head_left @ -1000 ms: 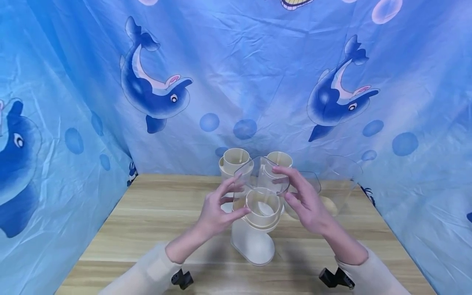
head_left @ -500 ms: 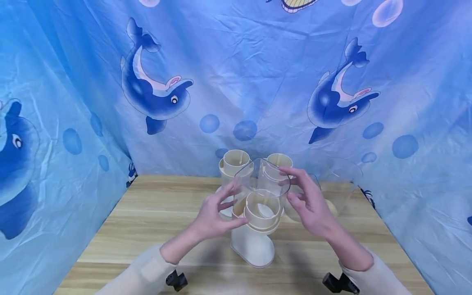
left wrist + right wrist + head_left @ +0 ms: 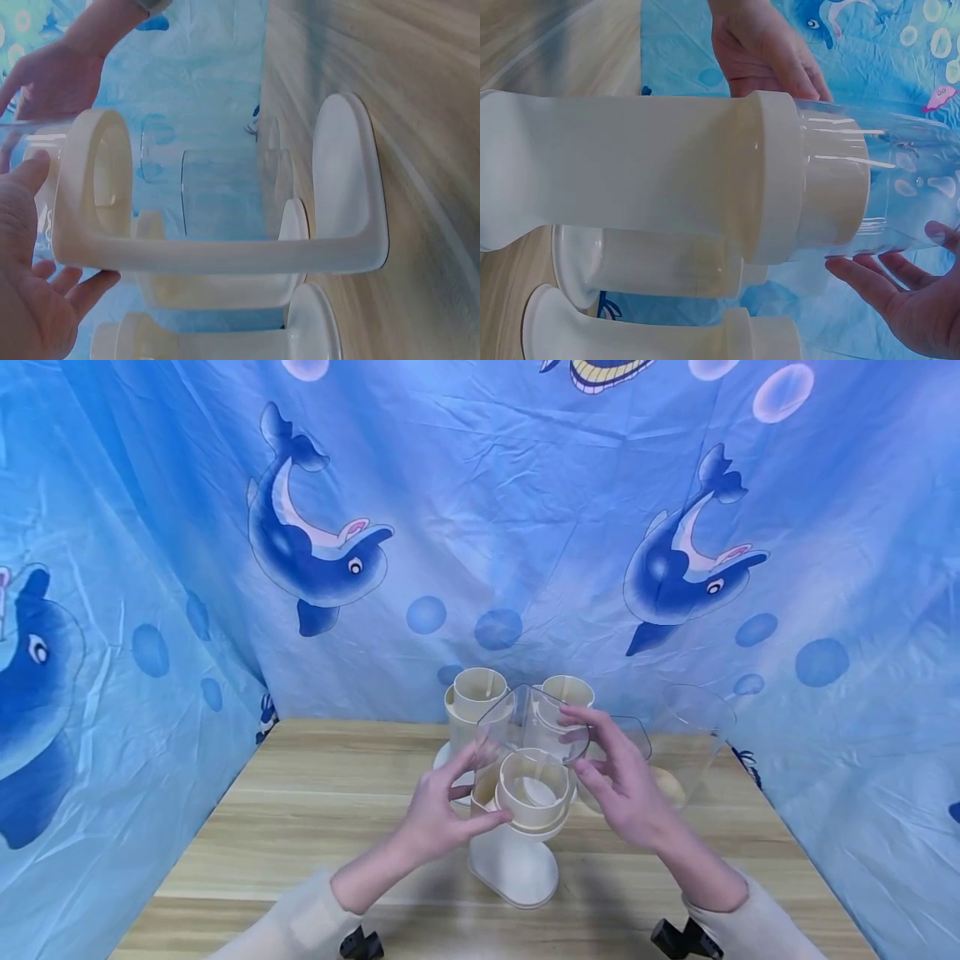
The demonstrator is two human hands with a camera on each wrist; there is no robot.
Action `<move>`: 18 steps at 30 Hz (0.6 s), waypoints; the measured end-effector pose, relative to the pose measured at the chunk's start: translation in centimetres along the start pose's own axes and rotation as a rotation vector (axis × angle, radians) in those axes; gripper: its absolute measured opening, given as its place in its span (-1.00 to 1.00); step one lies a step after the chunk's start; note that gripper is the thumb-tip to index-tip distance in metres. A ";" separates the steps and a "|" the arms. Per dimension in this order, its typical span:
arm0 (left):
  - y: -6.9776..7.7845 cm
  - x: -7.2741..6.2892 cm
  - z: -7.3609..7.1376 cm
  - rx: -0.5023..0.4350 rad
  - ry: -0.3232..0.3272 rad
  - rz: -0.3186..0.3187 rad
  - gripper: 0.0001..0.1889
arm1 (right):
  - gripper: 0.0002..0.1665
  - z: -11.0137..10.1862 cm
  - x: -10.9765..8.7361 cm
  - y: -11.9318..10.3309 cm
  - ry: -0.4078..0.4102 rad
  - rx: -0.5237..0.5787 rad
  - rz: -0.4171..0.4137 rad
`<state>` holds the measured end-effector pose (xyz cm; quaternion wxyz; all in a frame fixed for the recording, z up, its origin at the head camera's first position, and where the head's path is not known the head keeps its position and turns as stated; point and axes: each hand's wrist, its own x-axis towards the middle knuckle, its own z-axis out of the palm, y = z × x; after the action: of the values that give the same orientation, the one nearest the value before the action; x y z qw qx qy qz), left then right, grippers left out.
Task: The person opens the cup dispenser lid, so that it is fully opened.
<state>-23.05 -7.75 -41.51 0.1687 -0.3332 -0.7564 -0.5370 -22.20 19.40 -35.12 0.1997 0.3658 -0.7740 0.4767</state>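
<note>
In the head view, a clear canister (image 3: 491, 747), see-through and rounded, stands upright over the cream collar (image 3: 532, 814) of the nearest white stand (image 3: 517, 868). My left hand (image 3: 442, 802) grips its lower left side, thumb in front near the collar and fingers around the back. On the upper right side, my right hand (image 3: 626, 785) holds the wall between thumb and fingers. The right wrist view shows the canister (image 3: 915, 180) around the cream ring above the stand's collar (image 3: 780, 176), with fingertips (image 3: 847, 270) of my right hand at its wall.
Two similar cream-white stands, one at back left (image 3: 480, 689) and one at back right (image 3: 567, 689), are behind the nearest one. More clear canisters (image 3: 693, 727) stand to the right on the wood-grain table (image 3: 300, 827). A blue dolphin-print curtain (image 3: 495, 527) surrounds the table.
My left fingers have slid slightly lower along the canister. My right hand shifted a little to the right and back. The canister stays in place while the head view tilts slightly.
</note>
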 end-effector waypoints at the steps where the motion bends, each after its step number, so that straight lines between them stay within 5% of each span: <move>1: 0.1 -0.1 0.1 0.005 0.006 -0.004 0.09 | -0.32 0.0 0.0 0.0 0.001 0.006 -0.001; 8: 0.0 -0.1 -0.1 -0.022 0.024 -0.028 0.03 | -0.27 -0.2 0.2 0.3 0.004 0.029 -0.016; 18: -1.5 -0.7 0.0 -0.075 -0.033 -0.096 -0.20 | -0.25 -1.0 -0.3 -0.4 -0.001 -0.006 0.062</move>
<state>-23.59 -8.30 -42.98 0.1177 -0.3113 -0.7535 -0.5670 -21.75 20.26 -34.58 0.1855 0.3412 -0.7866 0.4800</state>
